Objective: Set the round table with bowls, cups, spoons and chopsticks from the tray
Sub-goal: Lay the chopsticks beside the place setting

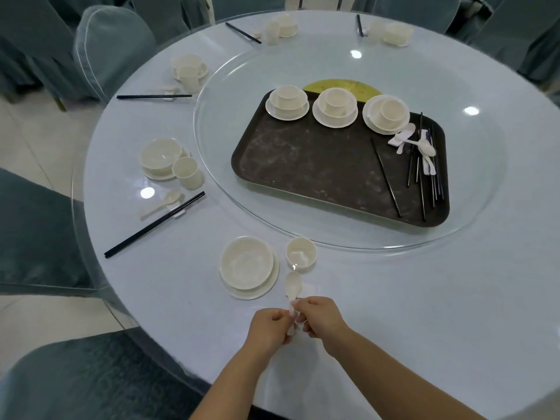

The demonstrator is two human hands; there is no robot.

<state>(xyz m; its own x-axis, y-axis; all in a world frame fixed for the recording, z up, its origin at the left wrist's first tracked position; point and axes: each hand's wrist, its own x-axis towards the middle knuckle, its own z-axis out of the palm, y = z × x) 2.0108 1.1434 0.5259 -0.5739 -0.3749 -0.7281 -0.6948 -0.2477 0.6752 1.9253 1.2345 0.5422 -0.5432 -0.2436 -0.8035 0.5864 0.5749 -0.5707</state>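
Spoon of white plastic (292,285) is gripped by its handle between the left hand (269,328) and right hand (318,320) at the near edge of the round pale-blue table (394,298), its scoop just right of the cream bowl on its saucer (247,265) and near the cream cup (301,254). This place setting appears to be at the spoon step. Next, judged from the layout, the spoon must be laid down and black chopsticks (424,174) fetched from the dark rectangular tray (318,165), where three stacked sets remain.
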